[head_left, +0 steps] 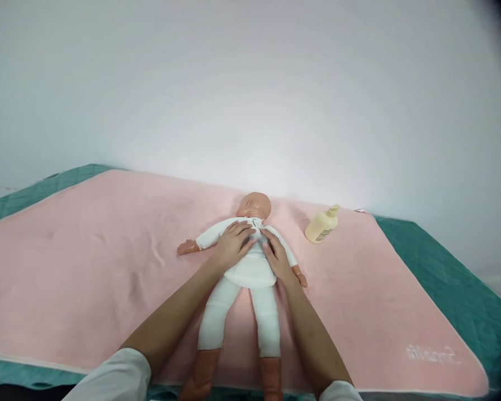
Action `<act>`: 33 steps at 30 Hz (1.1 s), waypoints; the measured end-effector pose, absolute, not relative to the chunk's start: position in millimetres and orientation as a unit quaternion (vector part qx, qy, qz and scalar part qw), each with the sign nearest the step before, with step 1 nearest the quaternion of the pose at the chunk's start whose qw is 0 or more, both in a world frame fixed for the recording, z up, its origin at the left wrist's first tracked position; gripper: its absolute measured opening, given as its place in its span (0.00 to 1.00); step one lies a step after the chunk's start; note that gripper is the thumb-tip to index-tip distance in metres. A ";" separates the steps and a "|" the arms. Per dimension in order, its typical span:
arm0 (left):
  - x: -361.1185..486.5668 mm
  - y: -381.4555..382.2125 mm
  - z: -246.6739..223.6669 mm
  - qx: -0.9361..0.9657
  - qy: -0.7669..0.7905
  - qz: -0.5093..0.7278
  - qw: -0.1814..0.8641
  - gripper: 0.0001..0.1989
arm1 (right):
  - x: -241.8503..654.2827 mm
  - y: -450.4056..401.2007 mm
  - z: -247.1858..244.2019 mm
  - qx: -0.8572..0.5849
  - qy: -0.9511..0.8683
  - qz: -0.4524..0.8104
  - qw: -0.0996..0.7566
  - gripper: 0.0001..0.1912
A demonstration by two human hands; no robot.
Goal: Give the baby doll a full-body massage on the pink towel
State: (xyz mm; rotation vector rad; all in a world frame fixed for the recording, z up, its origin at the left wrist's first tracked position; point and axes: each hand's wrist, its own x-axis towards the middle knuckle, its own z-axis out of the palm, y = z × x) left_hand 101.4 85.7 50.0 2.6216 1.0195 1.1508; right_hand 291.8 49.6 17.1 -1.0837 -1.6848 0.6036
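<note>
Doll on pink blanket, head at far end; L hand & R hand laid flat-ish on its white top, fingers slightly apart, gripping nothing; yellow btl nr R hand.

We are seeing a green quilted cover, and over it a pink blanket is spreading beneath our left hand and our right hand. The green is showing far out on both sides of them. On the blanket, a doll in white clothes is lying directly under both hands. To the right of our right hand, a little farther from us, a yellow bottle is resting. Pale lettering is showing farther right, nearer to us.
</note>
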 end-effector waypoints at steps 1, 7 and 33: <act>102.3 85.5 50.3 0.862 0.334 0.377 0.050 0.15 | 291.6 49.1 16.7 -0.452 -0.697 0.248 0.499 0.23; 103.5 83.9 48.4 0.860 0.340 0.379 0.048 0.13 | 291.1 49.3 12.6 -0.455 -0.700 0.243 0.495 0.24; 102.2 88.5 37.3 0.851 0.374 0.367 0.038 0.20 | 291.9 53.5 9.6 -0.457 -0.698 0.257 0.487 0.24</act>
